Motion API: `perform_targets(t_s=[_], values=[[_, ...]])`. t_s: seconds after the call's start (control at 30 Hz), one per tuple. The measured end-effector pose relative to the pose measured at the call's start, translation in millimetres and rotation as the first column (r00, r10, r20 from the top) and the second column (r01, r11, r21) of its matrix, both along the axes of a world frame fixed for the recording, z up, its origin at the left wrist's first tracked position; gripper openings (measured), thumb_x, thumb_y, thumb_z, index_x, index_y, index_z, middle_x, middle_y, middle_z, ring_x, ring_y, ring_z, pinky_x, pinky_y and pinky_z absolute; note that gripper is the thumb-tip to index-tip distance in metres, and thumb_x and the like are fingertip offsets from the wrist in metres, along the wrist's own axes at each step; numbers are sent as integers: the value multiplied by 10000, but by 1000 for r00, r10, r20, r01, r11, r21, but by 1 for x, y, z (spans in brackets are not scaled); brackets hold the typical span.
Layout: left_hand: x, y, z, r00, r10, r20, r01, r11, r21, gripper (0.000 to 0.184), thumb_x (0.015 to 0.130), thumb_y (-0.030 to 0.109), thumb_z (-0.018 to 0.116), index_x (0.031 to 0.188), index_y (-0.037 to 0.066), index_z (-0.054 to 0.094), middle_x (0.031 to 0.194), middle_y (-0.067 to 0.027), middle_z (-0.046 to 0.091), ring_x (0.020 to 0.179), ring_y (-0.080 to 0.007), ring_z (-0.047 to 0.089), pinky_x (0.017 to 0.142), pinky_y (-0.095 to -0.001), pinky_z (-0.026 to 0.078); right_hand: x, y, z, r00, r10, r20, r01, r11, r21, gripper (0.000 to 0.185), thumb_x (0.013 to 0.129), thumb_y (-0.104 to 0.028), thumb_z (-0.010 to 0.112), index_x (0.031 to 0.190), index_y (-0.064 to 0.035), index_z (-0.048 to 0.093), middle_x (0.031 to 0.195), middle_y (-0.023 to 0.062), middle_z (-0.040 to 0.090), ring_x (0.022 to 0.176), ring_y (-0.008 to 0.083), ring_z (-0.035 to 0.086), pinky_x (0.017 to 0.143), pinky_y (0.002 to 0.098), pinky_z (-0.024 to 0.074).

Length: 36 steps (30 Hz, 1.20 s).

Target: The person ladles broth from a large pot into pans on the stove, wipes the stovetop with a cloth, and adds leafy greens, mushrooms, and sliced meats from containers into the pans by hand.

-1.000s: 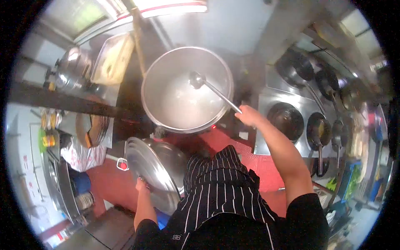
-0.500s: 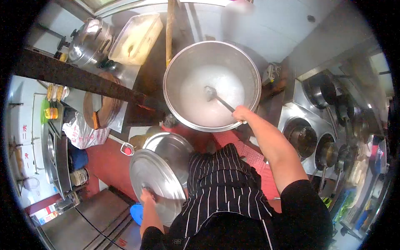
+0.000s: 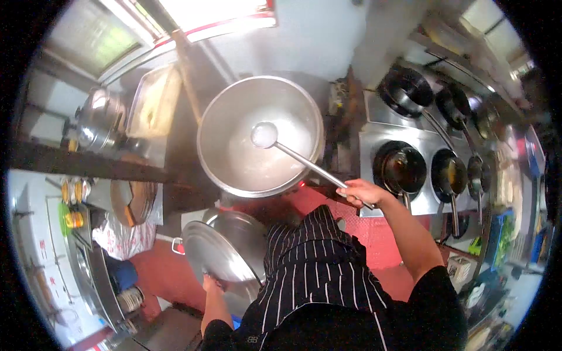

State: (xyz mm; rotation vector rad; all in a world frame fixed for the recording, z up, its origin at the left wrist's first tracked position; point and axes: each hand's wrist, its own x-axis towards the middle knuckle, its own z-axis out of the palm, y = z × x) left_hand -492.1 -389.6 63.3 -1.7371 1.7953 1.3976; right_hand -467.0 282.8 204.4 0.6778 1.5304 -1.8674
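Observation:
My right hand is closed around the end of a long-handled metal ladle. The ladle's round bowl, with whitish liquid in it, is over the inside of a large metal pot. Pale, cloudy liquid lies in the pot. Low on the left, my left hand grips a big round metal lid near its middle, partly hiding the grip. The lid is tilted beside my striped apron, in front of another metal vessel.
On the right, black woks and pans sit on a steel stove. To the left are a plastic tub, a steamer pot, a round chopping board with a knife and a white plastic bag. A wooden pole leans near the pot.
The ladle has come up out of the pale liquid, and my right hand has moved right and down, away from the rim. My left hand still holds the lid. The camera view has shifted.

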Motion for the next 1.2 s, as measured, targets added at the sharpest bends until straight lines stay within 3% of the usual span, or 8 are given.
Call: perform_targets(t_s=[0.13, 0.27, 0.6, 0.63, 0.73, 0.87, 1.07, 1.2], values=[[-24, -6, -30, 997, -71, -36, 74, 990, 123, 397, 877, 492, 523, 691, 141, 543, 515, -2, 430, 386, -154, 372, 358, -297, 285, 85, 12, 31, 989, -144, 32, 147, 982, -115, 282, 953, -261, 569, 1157, -67, 559, 635, -34, 420, 466, 54, 365, 414, 214, 291], [-35, 74, 32, 981, -162, -106, 182, 957, 226, 360, 871, 425, 495, 620, 167, 483, 489, 10, 386, 373, -137, 353, 334, -278, 262, 163, 17, 95, 986, -170, 1, 169, 983, 65, 296, 971, -270, 527, 1170, -52, 547, 625, -16, 426, 454, 66, 389, 420, 230, 323], [-44, 83, -5, 879, -396, -266, 459, 854, 245, 283, 907, 383, 490, 725, 165, 493, 615, 23, 438, 498, -119, 376, 438, -284, 313, 380, 23, 119, 757, -653, 8, 650, 754, 93, 275, 957, -171, 523, 1187, -20, 538, 614, -21, 407, 461, 68, 376, 418, 231, 312], [-39, 85, 1, 656, -638, -402, 720, 689, 81, 283, 903, 387, 493, 730, 163, 487, 618, 21, 435, 506, -122, 384, 442, -290, 318, 391, 23, 133, 715, -699, 16, 697, 714, 63, 274, 948, -160, 527, 1186, -25, 552, 618, -28, 405, 458, 67, 369, 411, 235, 305], [-49, 105, 3, 769, -560, -309, 629, 749, 208, 289, 898, 403, 479, 739, 162, 470, 607, 15, 424, 505, -134, 400, 434, -301, 324, 444, 29, 131, 649, -760, 21, 736, 636, 231, 304, 965, -245, 557, 1194, -47, 576, 643, -36, 436, 482, 60, 417, 432, 224, 344], [-44, 119, -1, 272, -852, -448, 907, 383, -177, 291, 904, 398, 458, 721, 174, 488, 576, 17, 431, 468, -132, 397, 413, -296, 332, 486, 43, 131, 554, -832, -36, 785, 507, 357, 307, 954, -254, 570, 1183, -51, 581, 669, -32, 459, 477, 67, 426, 426, 233, 349], [-43, 129, 14, 456, -842, -287, 877, 481, -18, 210, 883, 334, 486, 794, 144, 487, 628, -11, 441, 524, -161, 424, 452, -304, 368, 499, 77, 120, 552, -822, -141, 697, 362, 619, 266, 913, -244, 590, 1068, -30, 620, 688, -10, 491, 581, 91, 490, 495, 285, 401], [-46, 118, 14, -242, -863, -443, 943, -100, -319, 375, 784, 129, 589, 1121, 29, 458, 980, -134, 530, 898, -288, 539, 708, -371, 474, 510, 100, 79, 716, -657, -236, 449, 175, 876, 269, 887, -224, 587, 1062, -20, 585, 765, 130, 610, 688, 297, 612, 591, 427, 465]])
